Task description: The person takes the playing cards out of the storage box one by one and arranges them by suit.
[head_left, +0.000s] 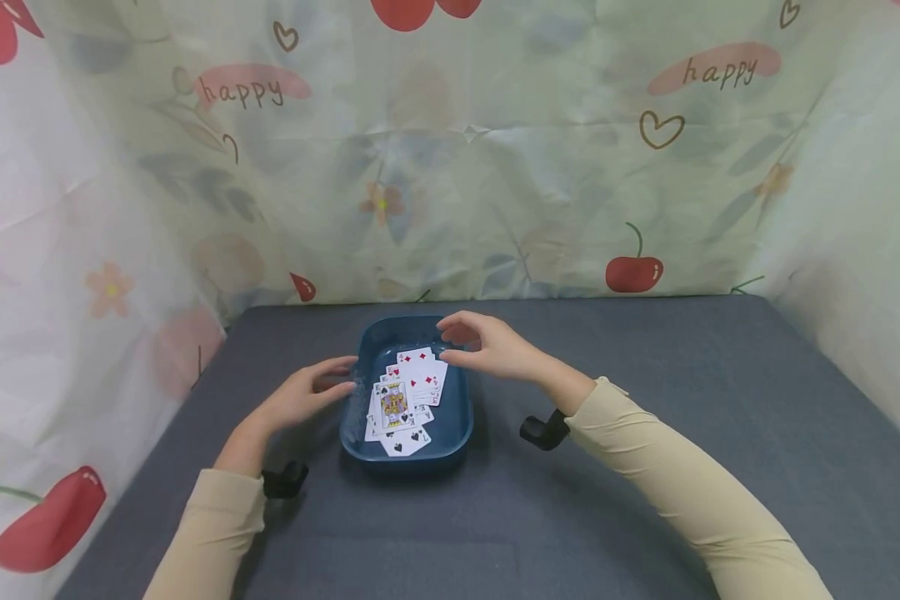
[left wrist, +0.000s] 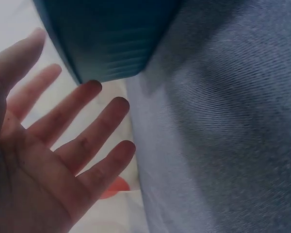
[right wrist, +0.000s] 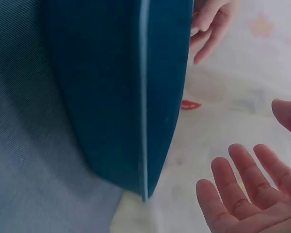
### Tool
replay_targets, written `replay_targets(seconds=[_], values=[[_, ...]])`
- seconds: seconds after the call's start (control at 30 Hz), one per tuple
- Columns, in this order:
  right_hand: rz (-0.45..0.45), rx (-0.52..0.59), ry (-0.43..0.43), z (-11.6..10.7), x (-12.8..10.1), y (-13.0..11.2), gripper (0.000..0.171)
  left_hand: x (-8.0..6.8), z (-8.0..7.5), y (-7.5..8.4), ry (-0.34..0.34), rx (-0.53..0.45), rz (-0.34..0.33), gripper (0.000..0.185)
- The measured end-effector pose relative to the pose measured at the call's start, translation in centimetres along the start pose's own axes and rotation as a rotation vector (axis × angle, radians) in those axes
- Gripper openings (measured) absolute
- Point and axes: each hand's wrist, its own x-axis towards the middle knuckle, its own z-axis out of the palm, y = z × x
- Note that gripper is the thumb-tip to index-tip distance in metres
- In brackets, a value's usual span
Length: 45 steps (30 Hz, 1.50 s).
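Working from the left, you have your left hand (head_left: pixel 300 402) beside the blue tray (head_left: pixel 453 427), fingers relaxed and parted, gripping nothing; you cannot tell whether a fingertip meets the wall. The tray sits upright on the worktop (head_left: pixel 585 525) in front of you, its long axis running almost straight away from you, one short end near and the other far.

Inside lie the playing cards (head_left: pixel 425 377), overlapping loosely, with many faces showing. As you can judge it, getting these cards into the tray is done; they are not squared into a pile, and you cannot tell from here whether anything else is left. Their spread runs from near left to far right. The spade face card (head_left: pixel 394 406) on top points mostly away from you, its far end leaning slightly left, while others are turned at different angles.

At the right, your right hand (head_left: pixel 489 344) hangs by the far right rim, fingers gently bent with thumb apart, holding no card.
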Motion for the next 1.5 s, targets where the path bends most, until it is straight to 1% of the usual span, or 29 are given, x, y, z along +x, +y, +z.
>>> replay_targets(seconds=[0.1, 0.33, 0.43, 0.63, 0.77, 0.93, 1.13, 1.27, 1.4, 1.5], values=[[-0.010, 0.038, 0.000, 0.6, 1.0, -0.3, 0.043, 0.1, 0.3, -0.3, -0.015, -0.010, -0.012, 0.053], [-0.001, 0.067, -0.004, 2.1, 2.9, -0.9, 0.039, 0.4, 0.8, -0.8, -0.037, -0.041, -0.026, 0.053], [0.023, 0.091, -0.015, 2.7, 3.7, -1.3, 0.038, 0.5, 0.8, -0.9, -0.038, -0.071, -0.044, 0.053], [0.088, 0.135, -0.032, 4.4, 5.2, -1.6, 0.038, 0.6, 0.8, -0.9, -0.041, -0.101, -0.066, 0.053], [0.133, 0.142, -0.020, 5.4, 6.2, -1.5, 0.037, 0.6, 0.8, -1.0, -0.045, -0.125, -0.077, 0.054], [0.192, 0.129, -0.010, 6.3, 7.3, -1.2, 0.034, 0.6, 0.9, -1.0, -0.050, -0.137, -0.089, 0.054], [0.255, 0.096, -0.053, 7.5, 8.0, -0.9, 0.032, 0.4, 0.8, -1.0, -0.042, -0.134, -0.079, 0.056], [0.297, 0.095, -0.084, 8.2, 8.3, -0.5, 0.034, 0.3, 0.8, -0.9, -0.034, -0.146, -0.068, 0.057], [0.317, 0.058, -0.093, 8.7, 8.3, 0.1, 0.036, 0.4, 1.0, -1.0, -0.027, -0.164, -0.070, 0.056], [0.328, -0.006, -0.087, 9.0, 8.3, 0.4, 0.036, 0.4, 1.1, -1.2, -0.021, -0.173, -0.088, 0.055]])
